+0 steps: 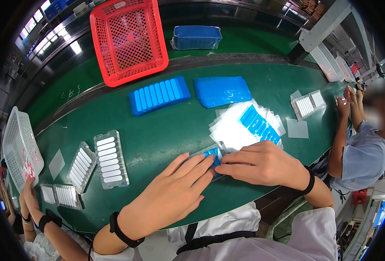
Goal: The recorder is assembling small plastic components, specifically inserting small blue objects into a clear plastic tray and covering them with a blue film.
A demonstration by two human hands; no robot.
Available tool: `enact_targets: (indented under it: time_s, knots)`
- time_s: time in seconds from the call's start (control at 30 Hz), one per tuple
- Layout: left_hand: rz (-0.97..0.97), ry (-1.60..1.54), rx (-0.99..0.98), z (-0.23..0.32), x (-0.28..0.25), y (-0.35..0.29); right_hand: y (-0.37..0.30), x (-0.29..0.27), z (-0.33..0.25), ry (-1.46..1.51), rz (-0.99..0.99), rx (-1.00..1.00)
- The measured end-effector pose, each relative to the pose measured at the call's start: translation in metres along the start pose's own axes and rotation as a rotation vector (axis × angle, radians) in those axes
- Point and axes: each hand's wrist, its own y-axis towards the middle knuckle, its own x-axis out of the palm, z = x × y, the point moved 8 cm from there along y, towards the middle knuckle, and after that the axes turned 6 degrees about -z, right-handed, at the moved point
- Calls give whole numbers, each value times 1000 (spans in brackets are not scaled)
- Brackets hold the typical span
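Observation:
At the near edge of the green table, my left hand [175, 187] lies with its fingers stretched flat over a small clear tray [220, 148], pressing on a blue film piece [210, 152] there. My right hand [266, 163] comes in from the right, thumb and fingers pinched together at the edge of that blue film. Much of the tray and film is hidden under my fingers. Just beyond my hands lies a fanned pile of translucent sheets [229, 126], with a blue sheet with oblong cutouts [260, 124] on top.
Farther back are a blue stack with light-blue oblong strips [159, 95] and plain blue sheets [223, 91]. A red basket [162, 52] and wrapped blue bundle [196, 38] stand behind. At left are trays of white strips [109, 158] and a white basket [38, 152]. Co-workers sit at both sides.

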Motion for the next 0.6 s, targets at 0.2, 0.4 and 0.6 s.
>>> enact_targets:
  time_s: [0.2,0.4,0.6]
  knots:
    - [0,-18,1,0,-2,-1,-4,0,-5,-77,-112,4]
    - [-2,-7,-4,0,0,-1,-3,1,-7,-151,-116,-26]
    - [-21,-10,-9,0,2,-1,-4,-6,-2,-225,-107,-26]
